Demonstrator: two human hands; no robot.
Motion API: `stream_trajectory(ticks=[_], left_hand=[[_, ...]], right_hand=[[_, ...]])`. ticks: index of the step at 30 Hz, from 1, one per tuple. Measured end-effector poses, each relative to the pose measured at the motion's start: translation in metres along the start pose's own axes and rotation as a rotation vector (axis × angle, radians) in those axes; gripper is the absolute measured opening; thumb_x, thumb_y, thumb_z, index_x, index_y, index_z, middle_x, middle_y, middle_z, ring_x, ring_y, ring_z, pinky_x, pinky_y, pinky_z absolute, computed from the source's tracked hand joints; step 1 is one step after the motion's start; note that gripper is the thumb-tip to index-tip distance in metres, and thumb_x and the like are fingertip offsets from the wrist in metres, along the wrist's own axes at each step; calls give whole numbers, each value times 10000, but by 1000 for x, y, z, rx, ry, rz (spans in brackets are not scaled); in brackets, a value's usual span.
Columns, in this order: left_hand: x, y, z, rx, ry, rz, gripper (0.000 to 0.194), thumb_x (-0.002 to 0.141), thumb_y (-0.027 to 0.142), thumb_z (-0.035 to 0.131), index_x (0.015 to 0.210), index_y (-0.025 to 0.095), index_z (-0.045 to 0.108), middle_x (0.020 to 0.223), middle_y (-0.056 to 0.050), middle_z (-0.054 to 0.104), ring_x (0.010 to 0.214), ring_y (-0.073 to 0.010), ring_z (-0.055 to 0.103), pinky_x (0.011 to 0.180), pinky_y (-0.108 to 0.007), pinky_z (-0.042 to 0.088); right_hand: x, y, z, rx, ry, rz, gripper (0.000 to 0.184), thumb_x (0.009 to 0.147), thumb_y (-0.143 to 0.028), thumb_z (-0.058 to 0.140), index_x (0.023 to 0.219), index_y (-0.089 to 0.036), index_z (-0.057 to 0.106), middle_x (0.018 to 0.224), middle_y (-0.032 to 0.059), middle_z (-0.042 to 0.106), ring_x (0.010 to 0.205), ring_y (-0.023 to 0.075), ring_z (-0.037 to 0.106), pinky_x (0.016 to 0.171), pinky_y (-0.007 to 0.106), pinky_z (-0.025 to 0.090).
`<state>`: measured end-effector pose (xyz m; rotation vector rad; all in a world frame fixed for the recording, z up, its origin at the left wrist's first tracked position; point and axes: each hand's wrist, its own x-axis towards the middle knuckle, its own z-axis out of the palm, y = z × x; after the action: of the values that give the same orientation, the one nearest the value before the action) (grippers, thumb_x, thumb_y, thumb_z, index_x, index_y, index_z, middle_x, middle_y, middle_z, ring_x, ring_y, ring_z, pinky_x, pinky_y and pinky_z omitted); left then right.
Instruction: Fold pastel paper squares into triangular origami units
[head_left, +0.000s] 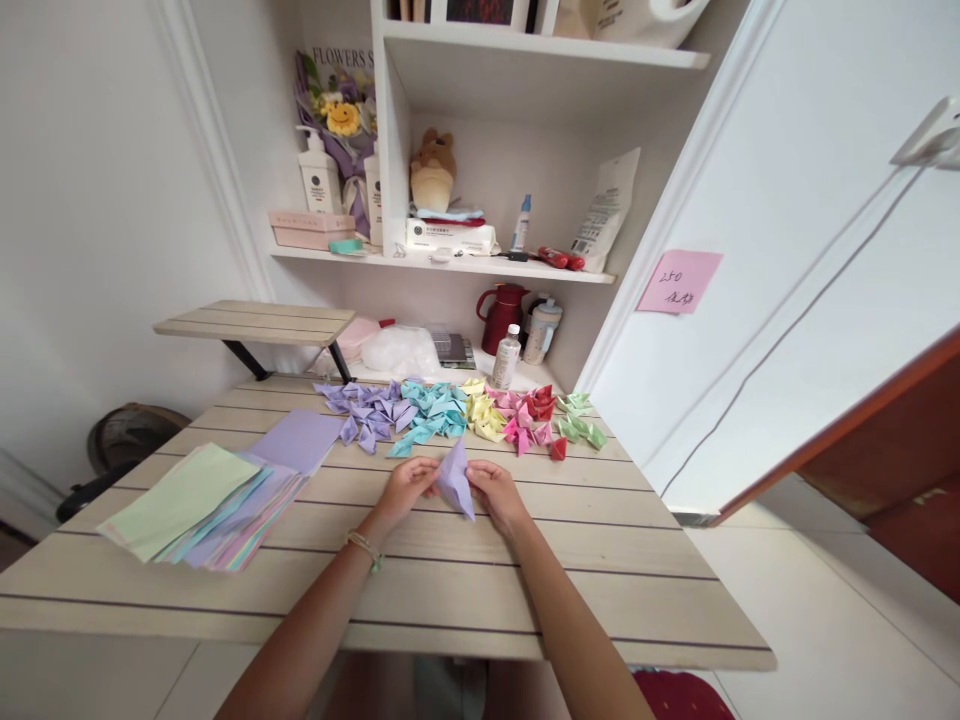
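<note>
A folded piece of purple origami paper (455, 482) is held upright between my two hands, just above the wooden table (600, 560). My left hand (411, 484) pinches its left side, and my right hand (495, 490) grips its right edge. Beyond them lie small folded paper pieces grouped by colour: purple ones (371, 408), blue ones (435, 408), yellow ones (486, 415), pink ones (519, 425), red ones (541, 402) and green ones (581, 425). Fanned-out coloured paper sheets (187, 500) rest on the left, beside a purple stack (300, 440).
A clear bottle (506, 357) stands behind the folded pieces, near a dark red jug (502, 318) and a pale tumbler (543, 332). At the back left rises a small wooden stand (255, 322) on black legs. White shelves (450, 262) hold bottles and a plush toy (433, 172).
</note>
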<state>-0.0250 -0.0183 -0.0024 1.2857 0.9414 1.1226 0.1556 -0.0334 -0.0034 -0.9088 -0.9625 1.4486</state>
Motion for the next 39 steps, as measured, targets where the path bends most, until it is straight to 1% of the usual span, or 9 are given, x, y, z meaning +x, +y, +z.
stream_trajectory(ticks=[8, 13, 18, 21, 25, 28, 31, 35, 39], left_hand=[[1, -1, -2, -71, -10, -8, 329, 614, 370, 722, 829, 141, 627, 719, -26, 678, 587, -136, 614, 585, -260, 494], [1, -1, -1, -48, 30, -5, 327, 621, 393, 710, 807, 136, 633, 688, -32, 671, 567, -142, 609, 573, -265, 501], [1, -1, 1, 16, 30, 11, 319, 622, 411, 702, 777, 138, 647, 683, -38, 675, 589, -154, 618, 575, -259, 502], [0, -1, 3, 29, 22, -19, 342, 649, 461, 661, 754, 136, 652, 644, -32, 666, 575, -157, 615, 562, -259, 500], [-2, 2, 4, 25, 31, -57, 385, 664, 502, 625, 765, 132, 656, 665, -35, 669, 575, -158, 612, 548, -260, 495], [-2, 4, 4, 51, 0, -38, 324, 649, 439, 665, 751, 131, 657, 677, -34, 668, 623, -157, 611, 570, -245, 483], [-1, 4, 2, 63, 4, -8, 279, 602, 354, 724, 748, 126, 655, 682, -46, 669, 663, -163, 614, 597, -238, 472], [1, 3, -1, 14, 92, 3, 314, 568, 342, 745, 777, 135, 638, 722, -60, 678, 715, -183, 628, 632, -251, 469], [0, 4, -3, -79, 69, -30, 363, 625, 396, 697, 866, 145, 593, 791, -57, 686, 714, -173, 635, 624, -248, 464]], right_hand=[[0, 3, 4, 118, -107, 100, 322, 564, -399, 767, 762, -173, 648, 708, 21, 671, 626, 155, 623, 626, 267, 487], [4, 2, -1, -47, -54, -8, 339, 560, -312, 753, 852, -176, 646, 683, 12, 674, 580, 144, 608, 568, 242, 461], [2, 1, -5, -206, -114, -75, 418, 591, -239, 696, 998, -190, 617, 713, 5, 671, 576, 148, 606, 515, 230, 439], [0, -1, -5, -345, -117, -186, 270, 641, -236, 629, 903, -186, 664, 709, 13, 674, 617, 167, 607, 523, 242, 445], [1, 0, -4, -536, -24, -275, 175, 646, -198, 577, 770, -188, 699, 713, 24, 684, 551, 155, 574, 500, 252, 436], [2, 1, -5, -489, 2, -272, 185, 623, -182, 568, 746, -192, 706, 825, 48, 698, 542, 144, 569, 502, 258, 444], [1, 0, -4, -365, -59, -199, 178, 604, -199, 601, 751, -185, 701, 930, 64, 683, 530, 127, 565, 494, 253, 443], [-2, -3, -2, -266, -233, -98, 224, 574, -227, 661, 788, -169, 695, 751, 36, 679, 586, 148, 585, 527, 248, 448], [2, 0, -4, -350, -62, -158, 185, 585, -224, 635, 743, -153, 698, 463, -41, 545, 417, 87, 446, 418, 193, 342]])
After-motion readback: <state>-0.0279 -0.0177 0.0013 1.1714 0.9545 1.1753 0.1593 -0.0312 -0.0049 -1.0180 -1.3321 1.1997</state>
